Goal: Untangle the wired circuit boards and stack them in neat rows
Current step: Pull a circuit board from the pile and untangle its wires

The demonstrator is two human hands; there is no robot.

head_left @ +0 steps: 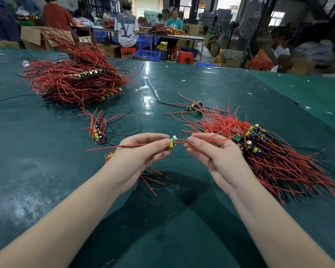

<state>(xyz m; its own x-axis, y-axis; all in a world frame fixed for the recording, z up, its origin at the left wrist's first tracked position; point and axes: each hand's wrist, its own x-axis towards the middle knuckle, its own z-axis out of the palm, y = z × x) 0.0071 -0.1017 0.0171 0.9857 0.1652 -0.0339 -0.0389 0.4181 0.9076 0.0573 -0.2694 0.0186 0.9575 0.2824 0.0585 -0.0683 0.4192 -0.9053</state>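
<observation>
Above the near edge of the green desk point(46, 180), between both hands: one small circuit board point(172, 143), pinched at its end by left hand point(137, 151); red leads point(207, 140) pinched by right hand point(219, 157). Long axis left to right, wires trailing out both ways, yellow part toward the viewer. Best handled, by judgement: leads drawn straight and level, slowly, away from the tangle, board end kept firm. Just right of right hand: tangled heap point(269, 151), wires fanned toward near right. Left, a little farther: short row of boards point(98, 134), upright, wires pointing away. Far left: large stacked pile point(75, 80).
</observation>
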